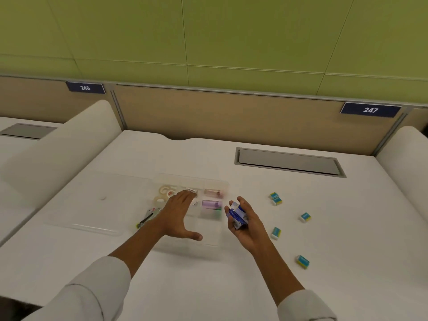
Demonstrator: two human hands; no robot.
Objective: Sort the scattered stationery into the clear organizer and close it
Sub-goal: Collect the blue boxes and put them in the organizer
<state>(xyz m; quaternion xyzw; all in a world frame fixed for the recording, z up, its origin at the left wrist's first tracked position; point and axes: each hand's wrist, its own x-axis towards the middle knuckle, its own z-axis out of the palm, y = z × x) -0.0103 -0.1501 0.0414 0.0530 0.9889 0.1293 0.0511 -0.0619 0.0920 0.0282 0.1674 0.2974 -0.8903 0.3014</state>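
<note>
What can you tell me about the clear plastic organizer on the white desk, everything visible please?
The clear plastic organizer lies flat on the white desk, its transparent lid swung open to the left. Dividers split it into compartments: white tape rolls at the back left, pink and purple tubes to their right. The open left hand reaches over it; touch is unclear.

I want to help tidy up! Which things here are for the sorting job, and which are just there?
For the job: clear organizer, its open lid, tape rolls, blue boxes in the right hand, loose erasers.

Just there: desk hatch, number signs.
</note>
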